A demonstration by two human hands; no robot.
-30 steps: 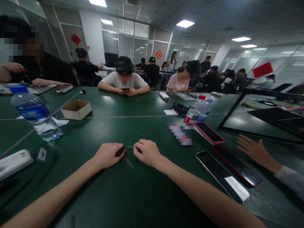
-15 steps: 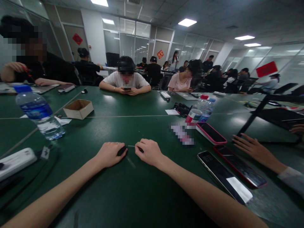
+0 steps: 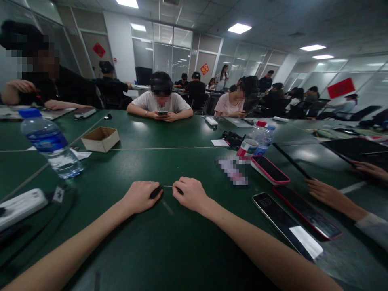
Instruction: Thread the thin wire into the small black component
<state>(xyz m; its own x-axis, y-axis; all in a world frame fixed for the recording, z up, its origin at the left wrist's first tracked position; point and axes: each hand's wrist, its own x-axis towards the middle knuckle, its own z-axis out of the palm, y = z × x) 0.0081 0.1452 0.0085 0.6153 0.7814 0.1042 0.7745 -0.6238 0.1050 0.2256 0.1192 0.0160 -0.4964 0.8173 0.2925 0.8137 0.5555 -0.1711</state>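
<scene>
Leftward of the left hand [image 3: 140,196], pinching a dark piece [image 3: 155,192], stands a bottle [image 3: 62,163], label [image 3: 48,140] illegible; the right hand [image 3: 190,194] pinches another.

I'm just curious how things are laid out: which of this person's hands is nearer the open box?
The left. The open box sits ahead and to the left of the left hand; the right hand is farther from it, off to the right.

Dim overall; ceiling panels [image 3: 239,28] glow (edges stretched).
</scene>
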